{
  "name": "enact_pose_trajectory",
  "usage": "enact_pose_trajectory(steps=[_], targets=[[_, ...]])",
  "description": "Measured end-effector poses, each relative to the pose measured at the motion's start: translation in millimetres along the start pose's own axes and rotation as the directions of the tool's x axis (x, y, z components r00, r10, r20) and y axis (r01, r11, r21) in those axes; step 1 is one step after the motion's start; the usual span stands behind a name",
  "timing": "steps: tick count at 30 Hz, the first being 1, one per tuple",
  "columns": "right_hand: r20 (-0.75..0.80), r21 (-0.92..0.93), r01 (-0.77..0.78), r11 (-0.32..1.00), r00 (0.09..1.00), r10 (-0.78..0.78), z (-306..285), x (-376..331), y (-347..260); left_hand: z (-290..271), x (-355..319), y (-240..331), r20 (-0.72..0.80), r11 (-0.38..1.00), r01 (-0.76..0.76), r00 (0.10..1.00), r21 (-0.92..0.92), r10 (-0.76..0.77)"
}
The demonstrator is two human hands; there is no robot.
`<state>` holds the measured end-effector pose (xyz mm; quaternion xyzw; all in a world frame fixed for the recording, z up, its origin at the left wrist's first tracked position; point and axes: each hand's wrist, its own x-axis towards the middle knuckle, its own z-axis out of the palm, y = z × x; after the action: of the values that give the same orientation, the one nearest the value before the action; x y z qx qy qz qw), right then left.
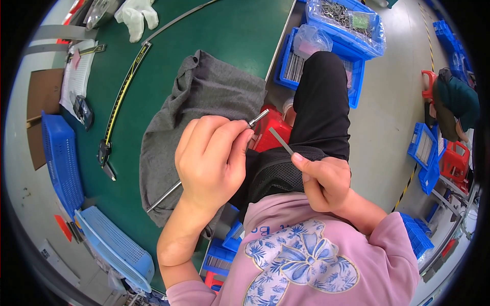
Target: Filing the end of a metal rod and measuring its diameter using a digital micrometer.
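Observation:
My left hand (209,153) is closed round a thin shiny metal rod (164,197). One end of the rod lies over a dark grey cloth (204,89); the other, stepped end (260,117) sticks out past my thumb and forefinger. In my right hand (326,181), pinched between thumb and fingers, is a narrow flat grey metal strip (280,140). The strip points up and left toward the rod's stepped end, with a small gap between them. Both hands are above my lap, at the edge of the green table (168,56).
A caliper (122,94) and a white glove (137,18) lie on the table. Blue baskets (109,245) line its left side. Beyond my knee stand blue bins (352,23) of metal parts. A red stool (273,130) is below; a person (457,102) bends at far right.

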<state>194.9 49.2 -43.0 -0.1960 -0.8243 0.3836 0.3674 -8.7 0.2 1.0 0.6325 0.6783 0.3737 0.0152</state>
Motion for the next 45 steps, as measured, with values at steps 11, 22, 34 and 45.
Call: enact_pose_trajectory(steps=[11, 22, 34, 45], targets=[[-0.028, -0.046, 0.037, 0.998, 0.999, -0.038, 11, 19, -6, 0, 0, -3, -0.016, 0.999, -0.042, 0.999, 0.028, 0.042], [0.067, -0.139, -0.016, 0.99, 0.997, 0.026, 9, 25, -17, 5, 0, -3, -0.085, 0.997, 0.001, 0.996, -0.071, -0.007], [0.153, -0.312, 0.004, 0.95, 0.987, 0.045, 5, 28, -19, 9, 1, -4, -0.044, 0.988, 0.045, 0.998, -0.149, -0.052], [0.138, -0.286, 0.061, 0.956, 0.99, -0.022, 12, 54, -17, 8, 4, -3, -0.03, 0.983, 0.024, 0.999, -0.182, -0.03]])
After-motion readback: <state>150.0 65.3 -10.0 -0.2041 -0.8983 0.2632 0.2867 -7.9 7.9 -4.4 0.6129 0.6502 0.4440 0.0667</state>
